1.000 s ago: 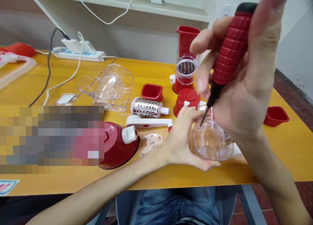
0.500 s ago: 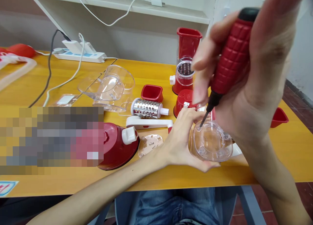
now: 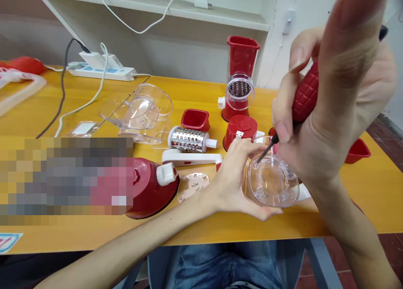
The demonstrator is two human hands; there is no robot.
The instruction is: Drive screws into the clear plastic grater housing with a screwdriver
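Note:
My right hand (image 3: 333,108) is closed round a red-handled screwdriver (image 3: 304,97), its dark tip set into a corner hole of a clear plastic housing (image 3: 271,183) near the table's front edge. My left hand (image 3: 234,178) cups that clear housing from the left, thumb under its front rim and fingers curled over its top. Just behind the housing stands a red dome part (image 3: 241,128). A perforated metal drum (image 3: 189,139) and a white crank handle (image 3: 192,157) lie to the left of my left hand.
On the yellow table (image 3: 195,228) lie a red base with a white knob (image 3: 154,188), a clear disc (image 3: 192,184), a clear hopper (image 3: 138,110), red cups (image 3: 195,118) (image 3: 357,150) and an assembled red grater (image 3: 239,77). A power strip (image 3: 100,68) sits at the back left.
My right hand has turned the screwdriver, the handle tilting further right and the fingers shifting down its grip. The tip stays in the same corner hole. My left hand has kept still.

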